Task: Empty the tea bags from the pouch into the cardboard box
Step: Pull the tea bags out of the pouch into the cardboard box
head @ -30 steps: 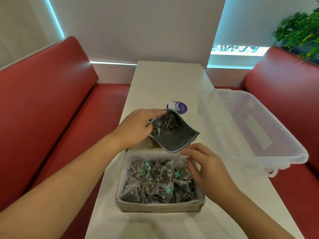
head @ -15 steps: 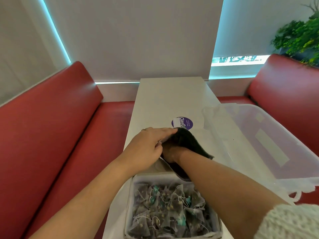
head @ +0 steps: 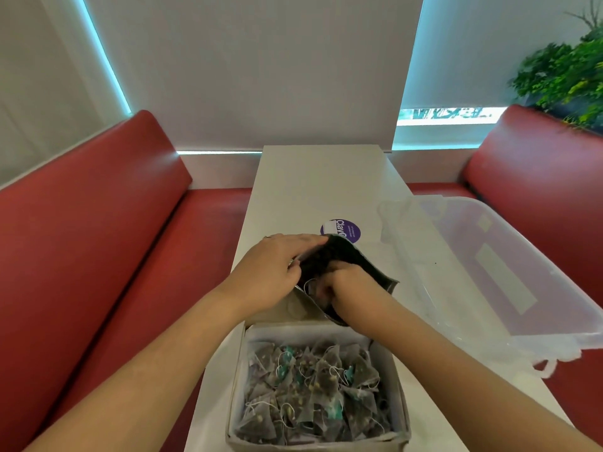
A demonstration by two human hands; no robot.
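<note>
Pouch: dark, soft-walled and pliable; judged light and crinkly. It is held tilted just beyond the far edge of the cardboard box, mouth facing near.
Left hand: fingers pressed together and curled over the pouch's upper left lip, holding the mouth open.
Right hand: reaches into the mouth; fingertips hidden, so their grip cannot be told.
Tea bags: light, flimsy mesh pyramids with thin strings, likely to tangle; best taken in loose handfuls. Most fill the box.
Table: supports the box.
</note>
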